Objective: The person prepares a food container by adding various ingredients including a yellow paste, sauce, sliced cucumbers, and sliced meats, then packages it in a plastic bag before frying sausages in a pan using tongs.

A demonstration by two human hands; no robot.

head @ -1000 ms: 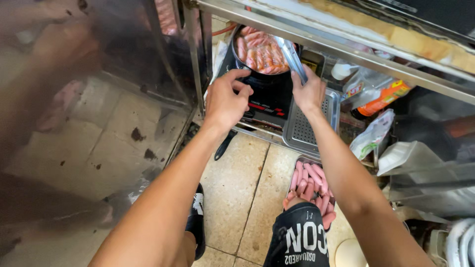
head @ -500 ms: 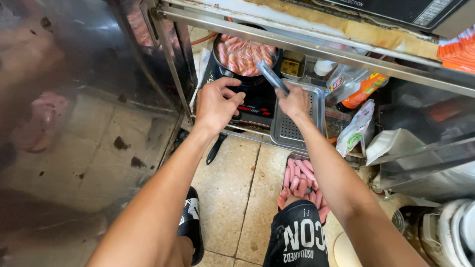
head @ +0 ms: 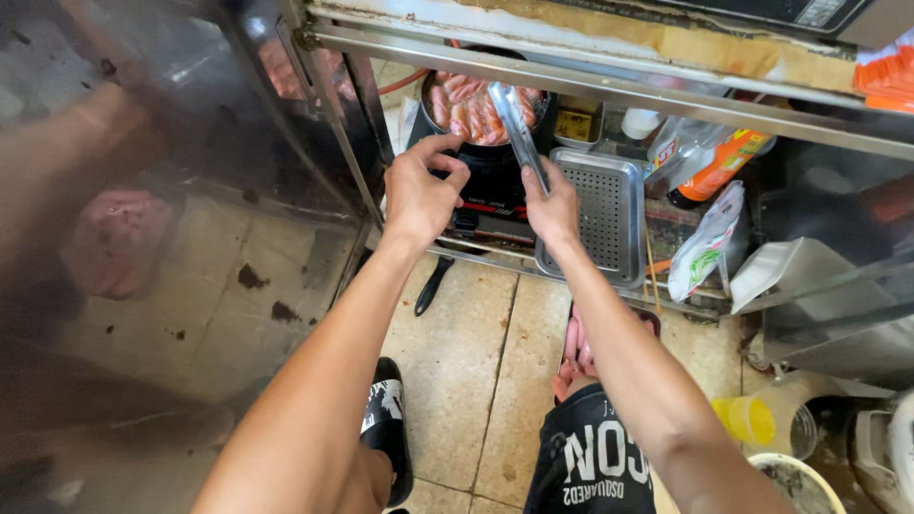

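My right hand (head: 554,207) grips a pair of metal tongs (head: 519,133) whose tips reach up into a dark pan (head: 436,122) full of pink sausages (head: 471,107). The pan stands on a black portable cooktop (head: 495,186) on a low shelf. My left hand (head: 421,190) rests on the front left of the cooktop, fingers curled at its edge beside the pan. Both forearms stretch forward from the bottom of the head view.
A perforated metal tray (head: 605,214) sits right of the cooktop. Bottles (head: 709,162), a plastic bag (head: 705,249) and a white container (head: 781,271) crowd the right. A steel panel (head: 171,219) stands left. More raw sausages (head: 576,347) lie near my knee above the tiled floor (head: 466,371).
The view has drawn nearer and shifted. My right hand has swung the tongs upward so the tips are now in the pan; my left hand stays at the cooktop's front.
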